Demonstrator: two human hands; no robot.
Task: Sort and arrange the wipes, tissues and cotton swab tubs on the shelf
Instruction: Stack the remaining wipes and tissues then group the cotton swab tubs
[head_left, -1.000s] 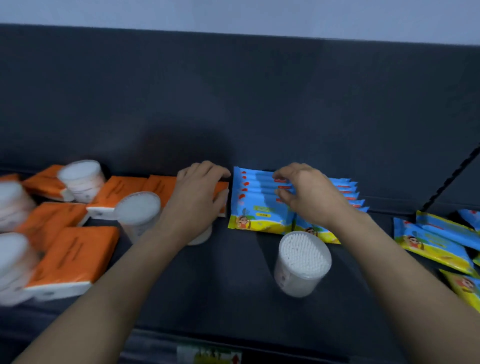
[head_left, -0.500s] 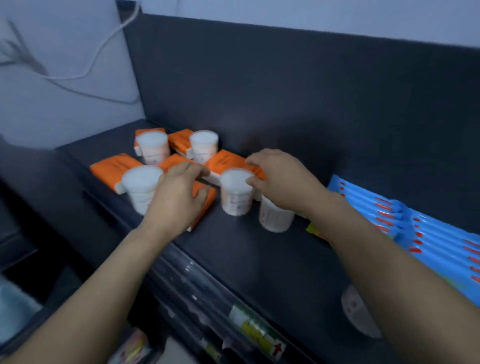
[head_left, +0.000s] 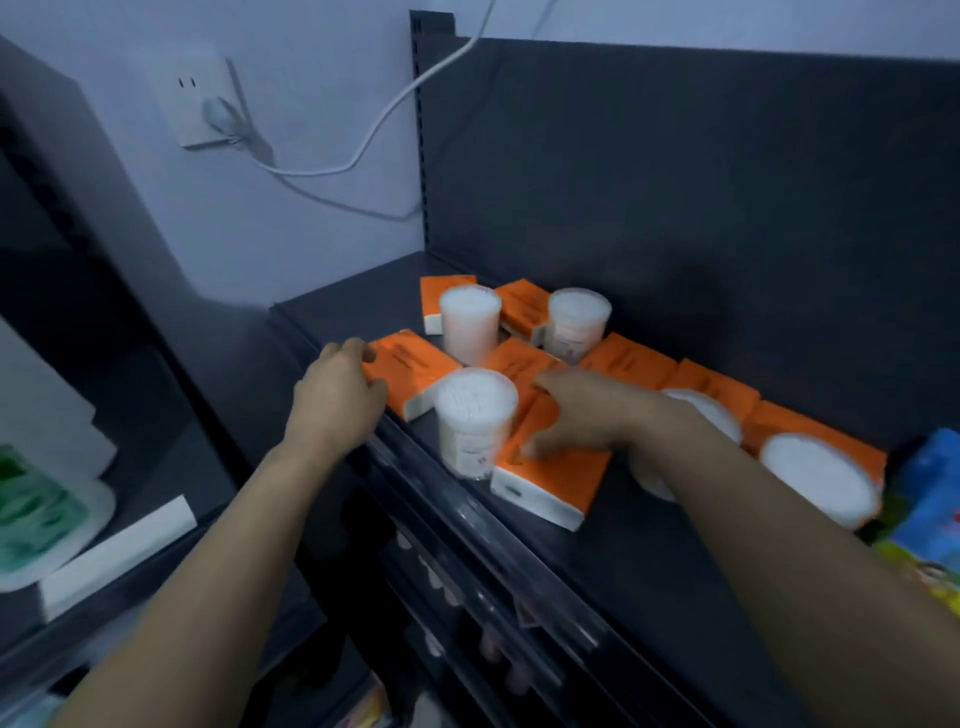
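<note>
Both hands have shifted left since half a second ago, and the head view has swung that way too. The left hand has gone from the middle pack to the left tissue pack at the shelf's end. The right hand has left the tubs for the front tissue pack.

Head view, hands: the left hand grips the left tissue pack's near end, fingers over the top and thumb on the side. The right hand curls over the front tissue pack, apparently grasping it across its width; blur softens the fingertips.

Handling, as a judgement:
- Tissue packs look light and soft in slick film. Take them across the short width, since squeezing dents them.
- The front swab tub stands upright, touching the front tissue pack. It looks rigid, light and tippy, so grip round the wall, low.
- Two more tubs stand at the back among orange packs, and another is near the right forearm.
- A blue wipes pack at the right edge looks floppy.

Surface and room: the dark shelf is flat and smooth-looking, with a dark back panel and a clear front lip. On the pale wall to the left are a socket and a white cable. A white block sits lower left.
</note>
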